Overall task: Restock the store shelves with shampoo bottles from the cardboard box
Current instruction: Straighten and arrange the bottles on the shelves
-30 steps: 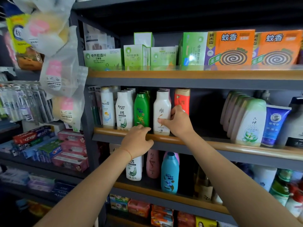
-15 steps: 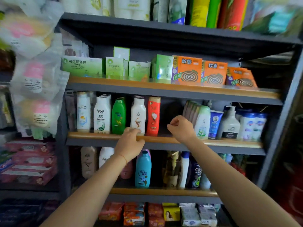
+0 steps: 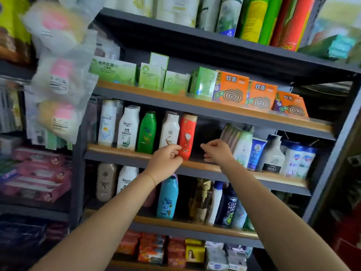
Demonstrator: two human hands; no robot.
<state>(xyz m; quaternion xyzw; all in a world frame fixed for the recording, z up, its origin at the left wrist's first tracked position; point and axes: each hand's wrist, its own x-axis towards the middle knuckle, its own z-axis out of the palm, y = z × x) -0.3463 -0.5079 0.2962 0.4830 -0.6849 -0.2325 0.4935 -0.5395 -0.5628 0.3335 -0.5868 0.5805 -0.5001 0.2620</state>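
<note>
On the middle shelf (image 3: 254,174) stand several shampoo bottles in a row: two white ones (image 3: 128,130), a green one (image 3: 146,132), another white one (image 3: 170,130) and a red one (image 3: 187,132). My left hand (image 3: 165,161) is at the shelf rim, with its thumb and curled fingertips pinching the lower left edge of the red bottle. My right hand (image 3: 216,151) hovers loosely curled and holds nothing, in front of the dark gap to the right of the red bottle. The cardboard box is out of view.
Pale bottles (image 3: 242,147), a blue tube and a pump bottle (image 3: 272,155) fill the shelf's right part. Orange mosquito-coil boxes (image 3: 232,89) sit on the shelf above, and a blue bottle (image 3: 167,198) and others below. Plastic bags (image 3: 62,79) hang at the left.
My right hand let go of the white bottle and drew back to the right. My left hand slid right along the rim to the red bottle. The view pulled back and tilted.
</note>
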